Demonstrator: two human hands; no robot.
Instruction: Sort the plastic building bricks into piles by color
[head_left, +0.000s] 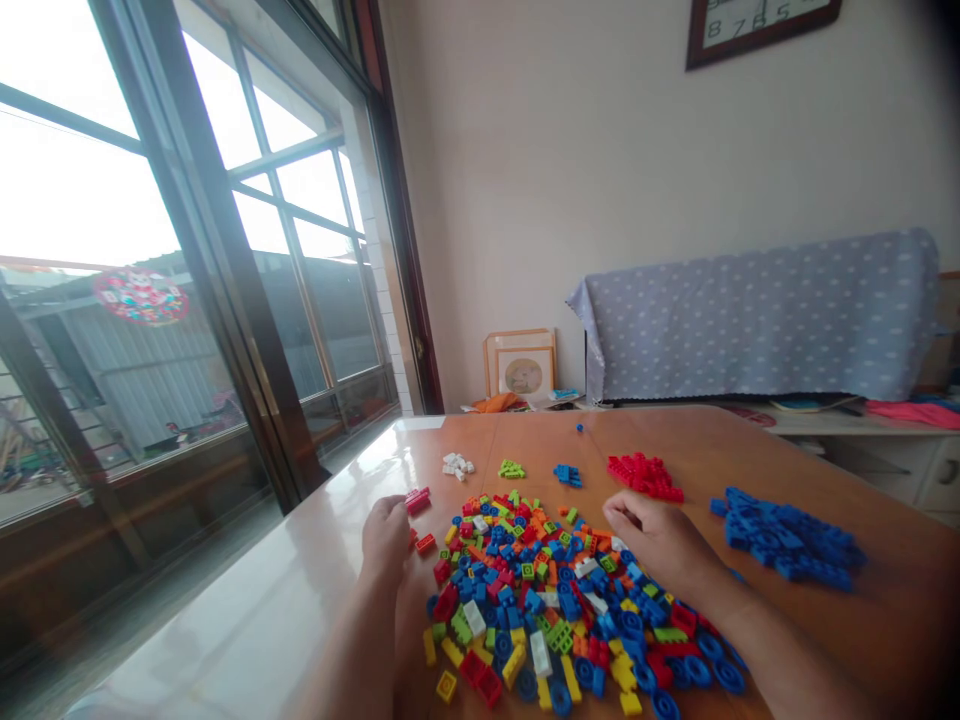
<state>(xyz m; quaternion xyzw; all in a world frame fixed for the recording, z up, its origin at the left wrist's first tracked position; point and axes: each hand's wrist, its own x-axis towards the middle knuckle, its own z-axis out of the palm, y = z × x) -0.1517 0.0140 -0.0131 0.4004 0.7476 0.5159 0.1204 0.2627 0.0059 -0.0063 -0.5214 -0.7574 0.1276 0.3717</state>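
A large mixed pile of toy building bricks (540, 590) in red, blue, yellow, green, orange and white lies between my forearms. My left hand (385, 537) is at the pile's left side, its fingers curled inward beside a small group of red bricks (418, 500). Another red brick (425, 543) lies just right of that hand. My right hand (654, 528) is closed over the pile's right edge, with the fingertips tucked under. What either hand holds, if anything, is hidden.
Sorted groups stand beyond the pile: white bricks (457, 465), lime green bricks (512, 469), blue pieces (568, 475), red bricks (645, 475) and a big blue heap (787, 535). A small blue piece (580, 428) lies near the far edge of the wooden table (360, 600).
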